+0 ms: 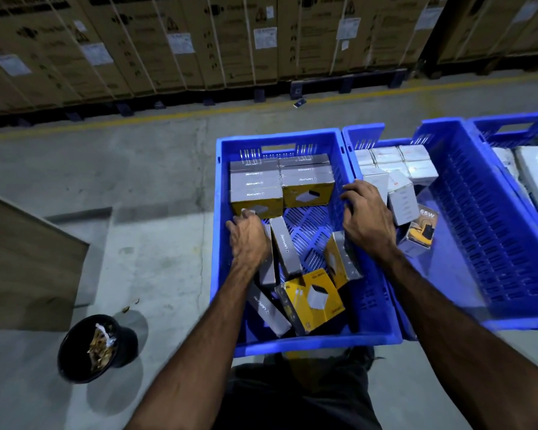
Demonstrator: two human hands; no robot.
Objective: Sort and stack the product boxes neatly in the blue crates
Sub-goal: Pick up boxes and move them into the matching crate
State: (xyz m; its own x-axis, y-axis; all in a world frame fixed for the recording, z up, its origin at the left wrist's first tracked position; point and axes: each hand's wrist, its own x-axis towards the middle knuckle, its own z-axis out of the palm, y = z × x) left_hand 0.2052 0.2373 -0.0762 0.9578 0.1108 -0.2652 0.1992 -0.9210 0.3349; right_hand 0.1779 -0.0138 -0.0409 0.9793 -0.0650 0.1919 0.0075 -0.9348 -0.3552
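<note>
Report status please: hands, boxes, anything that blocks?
Left hand grips a grey box; right hand curled over the crate wall. Two stacks neat at the far end; loose boxes tumbled near. Nothing in the way.

The only camera sits on my head, wide-angle, looking forward and steeply down along my forearms. It hangs close above the nearest blue slotted plastic crate (305, 342) at centre, two more crates running off to my right, the grey concrete floor (137, 169) and strapped brown cardboard cartons (199, 41) curving across the top.
</note>
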